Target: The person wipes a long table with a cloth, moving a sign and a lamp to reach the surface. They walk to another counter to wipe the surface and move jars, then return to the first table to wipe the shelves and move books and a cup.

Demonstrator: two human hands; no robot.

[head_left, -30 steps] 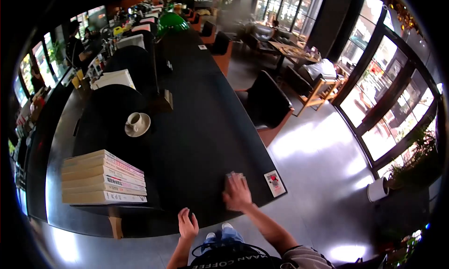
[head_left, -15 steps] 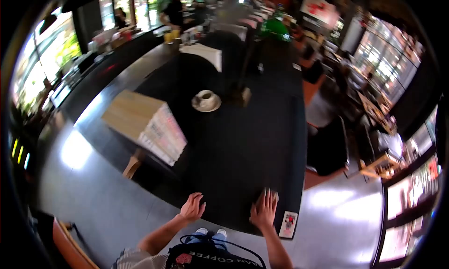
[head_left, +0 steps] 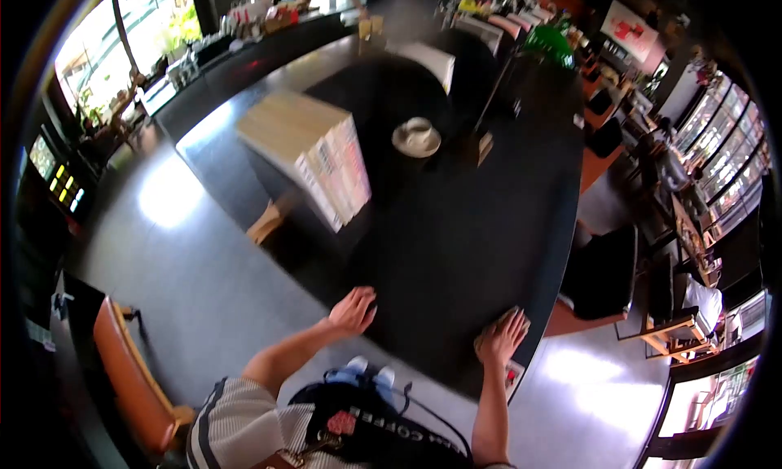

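Note:
My right hand [head_left: 504, 339] lies over a folded brownish cloth [head_left: 481, 344], pressing it on the dark table [head_left: 440, 265] near its right edge. Just below that hand, a small printed card [head_left: 512, 374] is partly covered by my forearm. At the table's near left edge, my left hand [head_left: 353, 310] has its fingers loosely bent and apart; I see nothing held in it. Farther up the table is a row of books [head_left: 334, 171], to the left. A white cup [head_left: 418, 132] on a saucer sits beyond them.
A green-shaded lamp [head_left: 550, 45] stands on the table's far part, its base nearer to me. Dark chairs [head_left: 603, 269] line the right side. At the lower left is an orange-brown chair [head_left: 130, 363]. Windows and another counter [head_left: 269, 49] lie to the left.
My view has turned, shifting the table up and right. My right hand and the cloth have moved closer to the table's right edge, beside the card. The left hand's fingers are more bent.

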